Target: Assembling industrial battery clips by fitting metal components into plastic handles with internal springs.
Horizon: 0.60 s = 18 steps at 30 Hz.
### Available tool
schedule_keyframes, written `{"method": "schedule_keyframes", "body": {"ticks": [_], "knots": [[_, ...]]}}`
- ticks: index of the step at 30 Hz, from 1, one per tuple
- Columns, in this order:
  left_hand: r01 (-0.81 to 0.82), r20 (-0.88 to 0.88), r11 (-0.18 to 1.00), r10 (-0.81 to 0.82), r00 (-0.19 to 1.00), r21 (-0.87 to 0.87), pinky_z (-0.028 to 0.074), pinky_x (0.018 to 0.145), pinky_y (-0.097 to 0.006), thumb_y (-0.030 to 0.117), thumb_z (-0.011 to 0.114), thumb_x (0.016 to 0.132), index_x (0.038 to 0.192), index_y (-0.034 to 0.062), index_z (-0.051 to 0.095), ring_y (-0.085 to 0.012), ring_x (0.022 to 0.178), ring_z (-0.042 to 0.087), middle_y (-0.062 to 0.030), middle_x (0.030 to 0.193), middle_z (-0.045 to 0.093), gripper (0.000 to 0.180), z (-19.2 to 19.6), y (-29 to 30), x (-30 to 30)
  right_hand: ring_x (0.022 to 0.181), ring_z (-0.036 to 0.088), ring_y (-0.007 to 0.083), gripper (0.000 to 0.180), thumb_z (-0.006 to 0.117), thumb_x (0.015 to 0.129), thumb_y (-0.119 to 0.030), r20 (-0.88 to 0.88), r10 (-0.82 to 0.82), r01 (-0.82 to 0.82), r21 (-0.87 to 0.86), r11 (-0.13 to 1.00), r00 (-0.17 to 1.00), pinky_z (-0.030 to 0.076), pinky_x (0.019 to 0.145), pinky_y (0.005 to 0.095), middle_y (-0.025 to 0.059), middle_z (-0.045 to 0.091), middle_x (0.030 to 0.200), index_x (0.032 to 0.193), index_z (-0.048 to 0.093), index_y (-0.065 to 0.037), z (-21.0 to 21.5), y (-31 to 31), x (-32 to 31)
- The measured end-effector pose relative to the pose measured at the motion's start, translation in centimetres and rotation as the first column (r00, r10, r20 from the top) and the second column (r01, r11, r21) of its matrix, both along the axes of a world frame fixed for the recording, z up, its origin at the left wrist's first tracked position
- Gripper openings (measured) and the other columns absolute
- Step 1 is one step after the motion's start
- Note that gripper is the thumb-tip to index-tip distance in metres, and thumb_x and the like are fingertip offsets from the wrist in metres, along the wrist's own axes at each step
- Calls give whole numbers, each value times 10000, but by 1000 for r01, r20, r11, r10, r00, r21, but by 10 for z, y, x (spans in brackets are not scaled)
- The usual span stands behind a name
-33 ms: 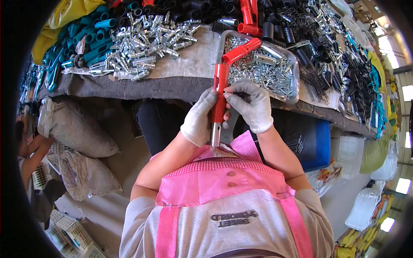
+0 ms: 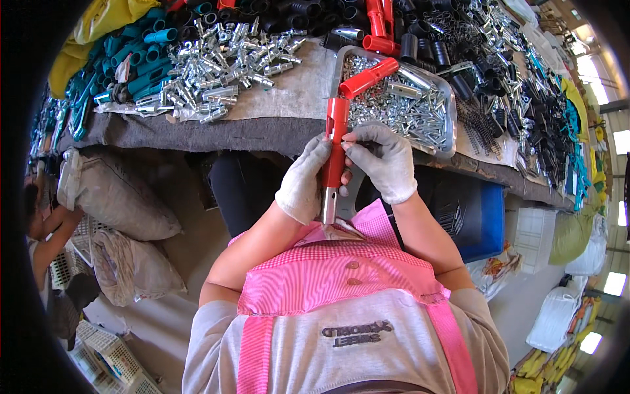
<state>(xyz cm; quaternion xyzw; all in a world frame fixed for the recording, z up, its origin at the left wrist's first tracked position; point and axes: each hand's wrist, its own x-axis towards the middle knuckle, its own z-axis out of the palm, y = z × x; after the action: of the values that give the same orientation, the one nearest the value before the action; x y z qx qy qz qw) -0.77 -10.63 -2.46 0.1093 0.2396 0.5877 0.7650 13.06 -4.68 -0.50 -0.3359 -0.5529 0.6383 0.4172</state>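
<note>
- Held upright between both hands, just off the near edge of the workbench: a red plastic tube-shaped handle with a bare metal tube end (image 2: 333, 164), long axis running near-vertical in the picture, red end up towards the bench, metal end down towards the pink apron.
- Left hand in a pale knit glove (image 2: 300, 180): closed around the middle and lower part of the red tube from the left side, fingers curled on it.
- Right hand in a pale knit glove (image 2: 384, 161): fingertips pinched at the upper red section from the right, rest of the hand loosely curled; whether anything small sits under the fingertips cannot be told.
- Both hands touching the tube, the left one lower along it, the right one higher.
- Look of the tube: glossy red sleeve in two stacked sections with a small notch near the top, short silvery stub sticking out below the left hand.
- Just beyond the hands on the bench: a shallow metal tray of small silver screws and fittings (image 2: 450, 105), with another red plastic sleeve (image 2: 367, 77) lying slantwise across its near-left corner.
- Further left on the grey felt-covered bench (image 2: 197, 134): a heap of shiny metal tube fittings (image 2: 223, 62) and teal plastic grips (image 2: 141, 56).
</note>
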Motion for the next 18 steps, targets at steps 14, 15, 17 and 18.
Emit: {"method": "schedule_keyframes", "body": {"ticks": [14,15,17,18], "knots": [[-52,-423,991,101,901,127,487,653,-255,260,468,971,1239,40,436,-122,749,579,-62,961,587,348,5,-6,-2,622,577,100,146,705,788,-36,-309,-29,-147,-529,836,950,472,546,229,55,645,803,868,583,-41,-18,-1,6],[-42,-398,992,87,913,120,496,666,-261,276,472,969,1276,42,422,-126,768,585,-62,988,586,389,3,-6,-2,639,575,94,176,702,795,-43,-365,-7,-195,-514,835,931,478,536,230,46,636,790,890,554,-46,-20,-1,3],[-69,-432,992,107,896,102,491,670,-253,274,475,969,1282,36,425,-115,765,578,-54,979,584,396,-4,-8,0,643,574,87,139,695,806,-52,-51,-65,45,-313,949,997,481,531,224,30,623,772,862,568,-53,-17,-10,-3],[-102,-465,991,129,876,83,485,674,-245,271,477,969,1289,31,427,-105,761,571,-46,970,582,404,-6,-8,1,656,581,82,116,691,812,-56,-3,-56,53,-286,957,998,490,537,221,19,615,763,855,585,-42,-20,-11,-4]]}}
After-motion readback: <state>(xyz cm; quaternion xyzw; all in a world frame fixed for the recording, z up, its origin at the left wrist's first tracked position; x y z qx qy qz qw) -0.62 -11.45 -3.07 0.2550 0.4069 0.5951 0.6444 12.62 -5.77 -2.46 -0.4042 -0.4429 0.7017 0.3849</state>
